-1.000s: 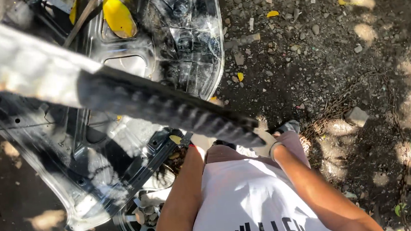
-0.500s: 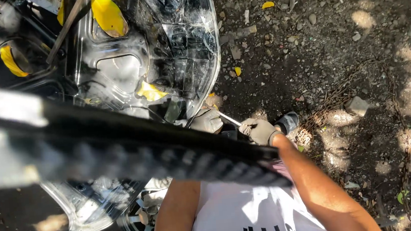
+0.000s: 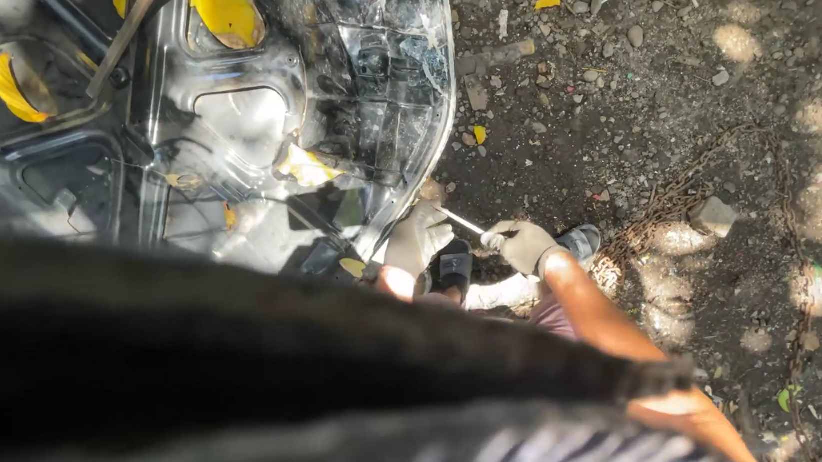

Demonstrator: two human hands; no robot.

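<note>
My left hand [image 3: 416, 240], in a pale work glove, grips the lower right edge of a bare sheet-metal car panel [image 3: 250, 126] that lies on the ground. My right hand [image 3: 524, 246], also gloved, is closed round a thin pale metal rod [image 3: 461, 221]. The rod's tip points up and left towards the left glove and the panel's edge. Both hands are close together, just above my dark sandals [image 3: 455, 265]. A wide, dark, blurred ribbed strip [image 3: 244, 378] crosses the foreground and hides my forearms' lower parts and my body.
Yellow leaves [image 3: 227, 8] lie on the panel's cut-outs. Gravel and dirt ground [image 3: 637, 69] stretches to the right, with a rusty chain [image 3: 688, 189], a small stone [image 3: 712, 215] and patches of sunlight.
The dark ribbed strip has dropped lower and nearer, now filling the bottom of the view. Both gloved hands and the thin rod have come clear of it at the panel's edge.
</note>
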